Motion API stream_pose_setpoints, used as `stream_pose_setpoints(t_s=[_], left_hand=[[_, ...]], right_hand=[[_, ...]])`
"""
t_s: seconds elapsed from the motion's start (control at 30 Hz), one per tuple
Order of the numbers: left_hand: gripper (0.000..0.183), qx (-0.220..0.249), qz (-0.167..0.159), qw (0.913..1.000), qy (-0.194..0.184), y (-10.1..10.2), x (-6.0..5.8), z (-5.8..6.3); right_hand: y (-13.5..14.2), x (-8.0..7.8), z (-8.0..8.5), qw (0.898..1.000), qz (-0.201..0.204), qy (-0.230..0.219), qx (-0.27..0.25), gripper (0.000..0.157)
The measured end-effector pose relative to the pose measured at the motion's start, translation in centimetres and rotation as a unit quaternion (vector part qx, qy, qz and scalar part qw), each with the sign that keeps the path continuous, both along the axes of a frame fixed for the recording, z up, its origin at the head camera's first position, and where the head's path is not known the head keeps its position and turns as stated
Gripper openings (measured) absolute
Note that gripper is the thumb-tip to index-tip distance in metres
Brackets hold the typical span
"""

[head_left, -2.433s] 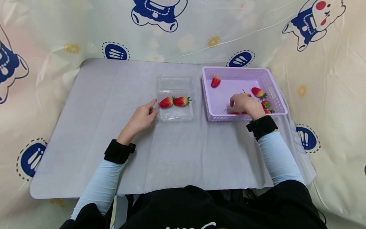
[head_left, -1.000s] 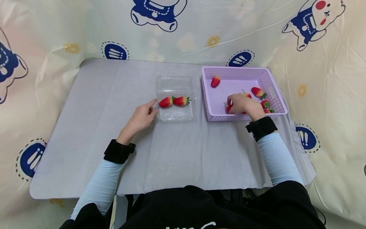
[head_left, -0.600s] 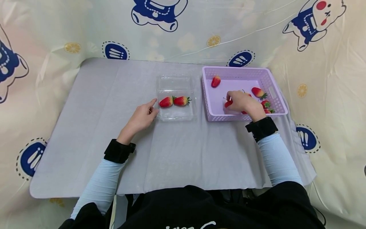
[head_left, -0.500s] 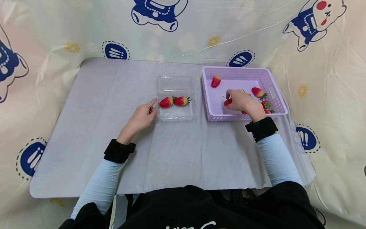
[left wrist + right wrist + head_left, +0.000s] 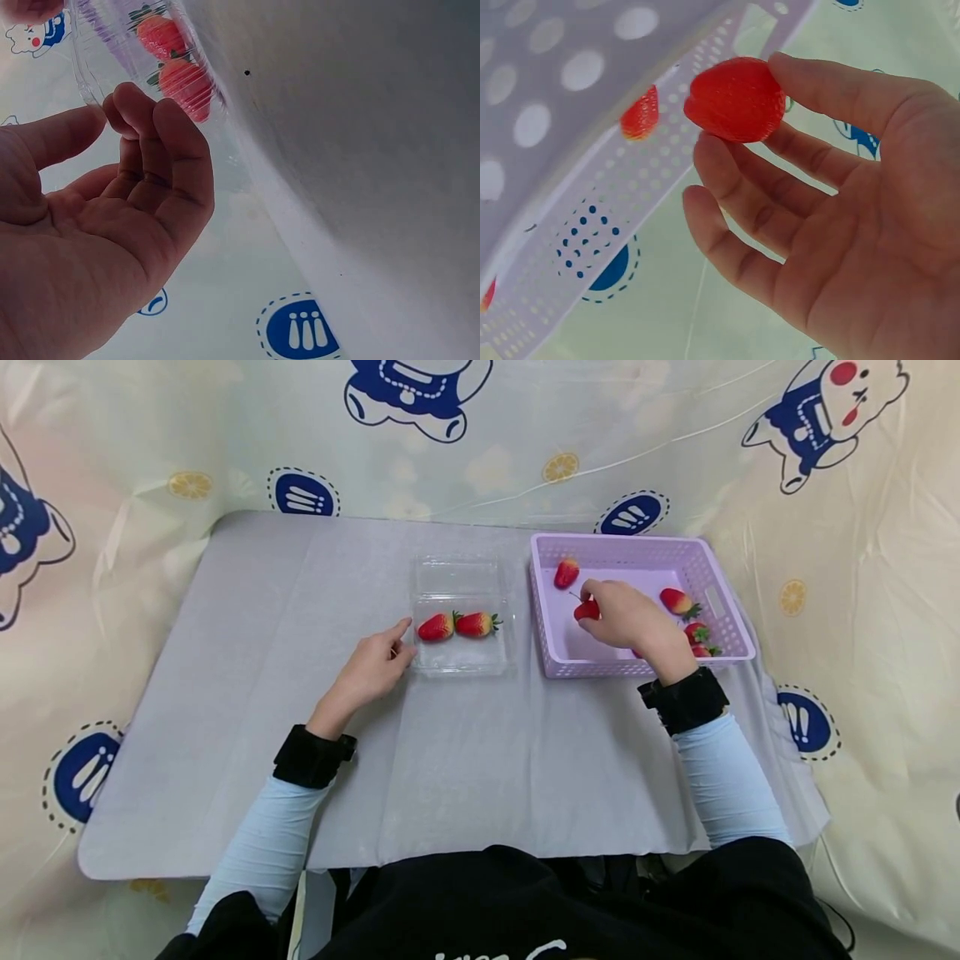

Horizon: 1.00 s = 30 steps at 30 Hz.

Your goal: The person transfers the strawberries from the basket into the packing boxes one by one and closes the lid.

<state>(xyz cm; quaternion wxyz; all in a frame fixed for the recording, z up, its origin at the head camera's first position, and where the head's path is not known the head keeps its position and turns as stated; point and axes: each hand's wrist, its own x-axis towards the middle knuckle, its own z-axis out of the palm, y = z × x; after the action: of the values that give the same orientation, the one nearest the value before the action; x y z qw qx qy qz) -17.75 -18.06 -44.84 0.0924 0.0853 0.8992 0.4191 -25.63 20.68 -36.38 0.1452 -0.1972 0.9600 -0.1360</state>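
Observation:
My right hand (image 5: 633, 620) pinches a red cherry (image 5: 587, 610) with a thin stem, held over the lilac basket (image 5: 551, 647). In the right wrist view the thumb and fingertips meet round the cherry (image 5: 739, 100). My left hand (image 5: 375, 666) rests beside the lidded-style clear plastic box (image 5: 457, 578), with index fingertip and thumb at its left edge. Two strawberries (image 5: 436, 627) lie side by side in the box's near half. The left wrist view shows that hand (image 5: 142, 187) with fingers bent loosely at the box rim.
More strawberries lie in the basket: one strawberry (image 5: 566, 573) at the back left, several along the right side, such as the strawberry (image 5: 677, 602). Box and basket stand on a grey cloth-covered table (image 5: 465, 760). A printed curtain (image 5: 450, 485) hangs behind.
My right hand has taken hold of the cherry near the basket's front and moved it up, left and towards the back. The left hand has stayed at the box.

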Motion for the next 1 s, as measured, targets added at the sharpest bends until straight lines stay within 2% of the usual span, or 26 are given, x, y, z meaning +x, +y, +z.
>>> stream_pose_setpoints(t_s=[0.23,0.5,0.7,1.0], left_hand=[[0.059,0.000,0.000,1.0000,0.001,0.0,0.0,0.0],[0.059,0.001,0.001,1.0000,0.001,0.0,0.0,0.0],[0.058,0.002,-0.002,1.0000,0.002,-0.1,0.0,0.0],[0.059,0.000,0.000,1.0000,0.001,0.0,-0.1,0.0]], right_hand=[[-1.2,0.6,0.7,0.999,0.003,0.034,-0.005,0.047],[-2.7,0.9,0.5,0.996,0.017,0.077,-0.029,0.049],[-4.3,1.2,0.3,0.995,0.042,0.080,-0.047,0.052],[-6.8,1.9,-0.2,0.992,0.074,0.080,-0.058,0.045]])
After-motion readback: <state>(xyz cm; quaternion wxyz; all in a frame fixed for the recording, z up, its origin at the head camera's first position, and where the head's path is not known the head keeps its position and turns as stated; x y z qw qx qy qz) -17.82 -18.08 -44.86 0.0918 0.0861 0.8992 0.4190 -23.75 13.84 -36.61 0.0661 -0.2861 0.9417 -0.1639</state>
